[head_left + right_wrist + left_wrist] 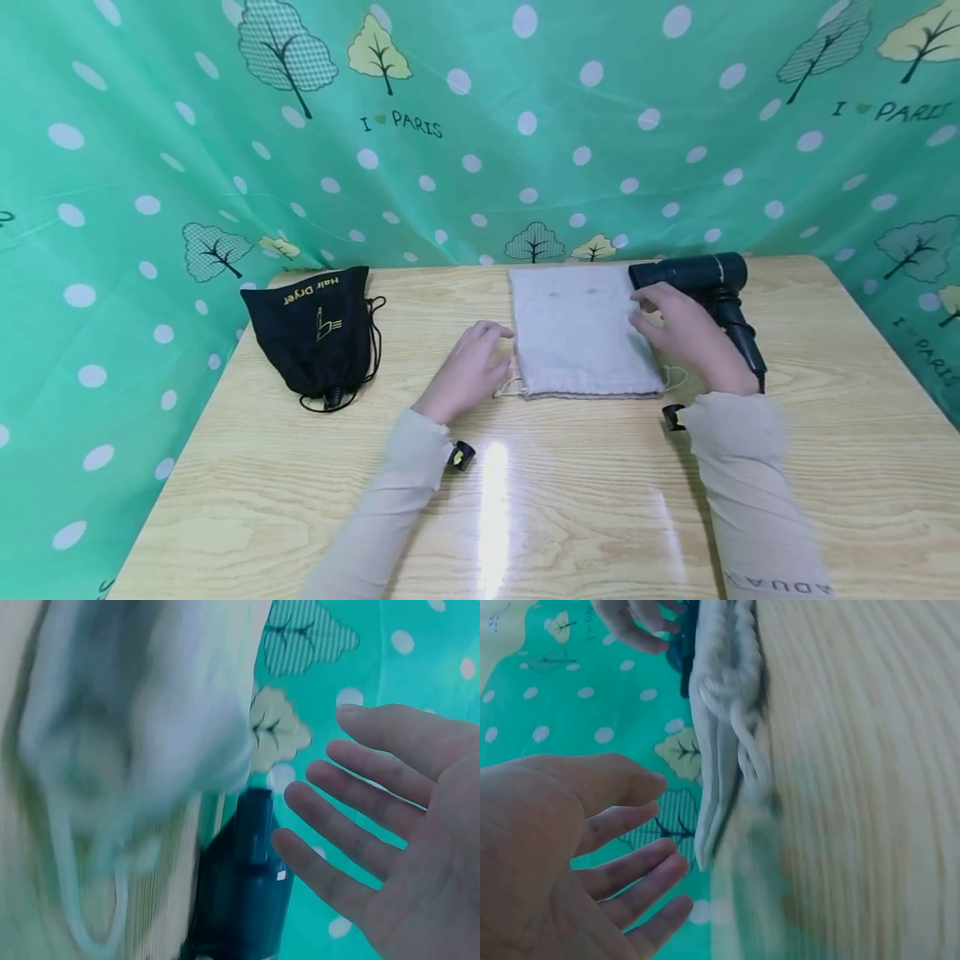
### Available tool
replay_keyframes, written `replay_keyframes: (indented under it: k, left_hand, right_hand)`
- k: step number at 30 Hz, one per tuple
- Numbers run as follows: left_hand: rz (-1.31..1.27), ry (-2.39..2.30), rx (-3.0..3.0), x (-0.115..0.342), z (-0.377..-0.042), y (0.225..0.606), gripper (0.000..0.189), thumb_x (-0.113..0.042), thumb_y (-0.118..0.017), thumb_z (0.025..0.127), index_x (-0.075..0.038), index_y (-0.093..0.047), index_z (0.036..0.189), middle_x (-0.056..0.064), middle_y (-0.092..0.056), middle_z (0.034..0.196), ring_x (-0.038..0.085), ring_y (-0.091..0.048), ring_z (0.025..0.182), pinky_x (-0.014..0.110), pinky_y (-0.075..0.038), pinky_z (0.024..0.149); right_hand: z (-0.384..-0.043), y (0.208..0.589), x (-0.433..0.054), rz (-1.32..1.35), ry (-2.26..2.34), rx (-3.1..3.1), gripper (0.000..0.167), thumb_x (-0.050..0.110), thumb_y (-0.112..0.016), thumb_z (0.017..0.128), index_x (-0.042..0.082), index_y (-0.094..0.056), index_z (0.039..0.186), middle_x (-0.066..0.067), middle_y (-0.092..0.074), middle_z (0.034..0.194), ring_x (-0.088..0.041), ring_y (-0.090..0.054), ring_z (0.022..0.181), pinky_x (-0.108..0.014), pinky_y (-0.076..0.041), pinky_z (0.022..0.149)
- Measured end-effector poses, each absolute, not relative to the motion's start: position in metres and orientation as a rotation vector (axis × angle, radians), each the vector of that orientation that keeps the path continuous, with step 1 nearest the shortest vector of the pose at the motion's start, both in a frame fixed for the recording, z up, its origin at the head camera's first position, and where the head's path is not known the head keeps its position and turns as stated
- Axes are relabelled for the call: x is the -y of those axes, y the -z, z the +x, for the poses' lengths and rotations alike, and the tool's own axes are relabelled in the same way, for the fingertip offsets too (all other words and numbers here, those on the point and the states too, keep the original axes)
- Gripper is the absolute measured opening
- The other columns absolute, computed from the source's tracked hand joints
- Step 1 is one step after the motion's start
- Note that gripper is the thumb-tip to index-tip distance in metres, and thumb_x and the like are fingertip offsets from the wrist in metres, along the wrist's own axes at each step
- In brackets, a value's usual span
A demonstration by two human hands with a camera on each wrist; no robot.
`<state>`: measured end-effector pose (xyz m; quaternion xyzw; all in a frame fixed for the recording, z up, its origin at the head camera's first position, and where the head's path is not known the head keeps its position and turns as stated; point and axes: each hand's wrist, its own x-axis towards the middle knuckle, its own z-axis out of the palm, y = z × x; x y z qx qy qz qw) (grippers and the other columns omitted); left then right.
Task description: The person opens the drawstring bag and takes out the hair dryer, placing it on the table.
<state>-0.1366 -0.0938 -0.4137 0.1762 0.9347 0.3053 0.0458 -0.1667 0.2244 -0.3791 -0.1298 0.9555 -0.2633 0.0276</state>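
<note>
A white cloth drawstring bag lies flat on the wooden table, its cords at the two near corners. Beside its left edge is my left hand, fingers spread and loosely bent, holding nothing. My right hand hovers at the bag's right edge, also with nothing in it. Both wrist views show a gap between the fingers and the bag; the left palm and right palm are bare. A dark hair dryer lies just beyond the right hand, which partly hides it.
On the left of the table rests a black drawstring pouch printed "Hair Dryer", with its cord trailing on the right. A green patterned curtain hangs behind the table and along its sides.
</note>
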Motion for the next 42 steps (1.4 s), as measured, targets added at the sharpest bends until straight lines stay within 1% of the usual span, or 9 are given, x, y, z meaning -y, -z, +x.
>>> replay_keyframes:
  k: [6, 10, 13, 18, 27, 32, 35, 38, 42]
  left_hand:
    - [0.498, -0.883, -2.905, 0.115, -0.136, 0.411, 0.041, -0.019, -0.060, 0.098, -0.011, -0.053, 0.138, 0.008, -0.049, 0.143, 0.027, -0.042, 0.136, 0.046, -0.036, 0.115]
    - [0.471, -0.882, -2.946, 0.126, -0.137, 0.407, 0.040, -0.018, -0.060, 0.098, -0.011, -0.054, 0.137, 0.008, -0.050, 0.142, 0.028, -0.043, 0.135, 0.045, -0.037, 0.114]
    - [0.441, -0.879, -2.964, 0.133, -0.138, 0.404, 0.039, -0.019, -0.060, 0.099, -0.012, -0.054, 0.137, 0.007, -0.049, 0.142, 0.027, -0.043, 0.136, 0.044, -0.037, 0.114]
    - [0.418, -0.894, -2.977, 0.143, -0.142, 0.397, 0.038, -0.019, -0.059, 0.099, -0.012, -0.054, 0.136, 0.009, -0.050, 0.141, 0.028, -0.043, 0.136, 0.046, -0.038, 0.113]
    - [0.336, -0.905, -2.987, 0.165, -0.143, 0.385, 0.039, -0.019, -0.058, 0.100, -0.009, -0.054, 0.137, 0.013, -0.049, 0.141, 0.031, -0.043, 0.135, 0.048, -0.038, 0.112]
    - [0.311, -0.928, -2.997, 0.177, -0.146, 0.379, 0.039, -0.018, -0.057, 0.100, -0.006, -0.053, 0.137, 0.015, -0.049, 0.142, 0.033, -0.045, 0.133, 0.050, -0.038, 0.111]
    - [0.300, -0.929, -3.028, 0.187, -0.148, 0.376, 0.038, -0.019, -0.057, 0.100, -0.006, -0.054, 0.136, 0.015, -0.050, 0.141, 0.033, -0.046, 0.132, 0.050, -0.038, 0.111]
    - [0.289, -0.916, -3.061, 0.199, -0.149, 0.376, 0.037, -0.019, -0.057, 0.100, -0.005, -0.055, 0.135, 0.016, -0.050, 0.141, 0.033, -0.045, 0.132, 0.049, -0.037, 0.111]
    - [0.259, -0.887, -3.086, 0.217, -0.146, 0.380, 0.037, -0.017, -0.057, 0.100, -0.003, -0.055, 0.134, 0.019, -0.049, 0.141, 0.035, -0.043, 0.133, 0.051, -0.035, 0.112]
  right_hand:
    - [-0.169, 0.380, -0.200, -0.413, 0.855, -2.902, 0.039, 0.016, -0.057, 0.101, -0.003, -0.053, 0.135, -0.023, -0.054, 0.134, -0.040, -0.054, 0.120, -0.056, -0.049, 0.095]
    - [-0.171, 0.381, -0.184, -0.492, 0.899, -2.884, 0.039, 0.014, -0.059, 0.100, -0.003, -0.054, 0.134, -0.023, -0.055, 0.134, -0.039, -0.056, 0.118, -0.054, -0.049, 0.096]
    - [-0.171, 0.382, -0.172, -0.564, 0.921, -2.879, 0.039, 0.014, -0.059, 0.099, -0.004, -0.054, 0.134, -0.023, -0.056, 0.132, -0.038, -0.058, 0.116, -0.052, -0.048, 0.097]
    - [-0.172, 0.383, -0.153, -0.595, 0.942, -2.896, 0.040, 0.015, -0.061, 0.098, -0.003, -0.054, 0.133, -0.021, -0.059, 0.128, -0.035, -0.061, 0.112, -0.050, -0.050, 0.096]
    - [-0.171, 0.380, -0.108, -0.665, 1.037, -2.806, 0.043, 0.015, -0.062, 0.098, -0.003, -0.052, 0.135, -0.019, -0.060, 0.127, -0.033, -0.061, 0.112, -0.047, -0.050, 0.097]
    - [-0.170, 0.381, -0.085, -0.739, 1.089, -2.750, 0.042, 0.015, -0.061, 0.098, -0.003, -0.052, 0.135, -0.020, -0.062, 0.125, -0.032, -0.061, 0.111, -0.045, -0.050, 0.097]
    - [-0.170, 0.382, -0.072, -0.777, 1.096, -2.726, 0.041, 0.015, -0.061, 0.098, -0.003, -0.053, 0.134, -0.021, -0.062, 0.123, -0.031, -0.062, 0.110, -0.044, -0.051, 0.097]
    - [-0.169, 0.382, -0.056, -0.805, 1.079, -2.706, 0.042, 0.015, -0.062, 0.098, -0.003, -0.053, 0.135, -0.021, -0.062, 0.124, -0.031, -0.060, 0.113, -0.044, -0.049, 0.099]
    - [-0.168, 0.383, -0.035, -0.833, 1.028, -2.678, 0.043, 0.018, -0.061, 0.099, 0.000, -0.052, 0.137, -0.017, -0.061, 0.126, -0.029, -0.058, 0.119, -0.042, -0.047, 0.103]
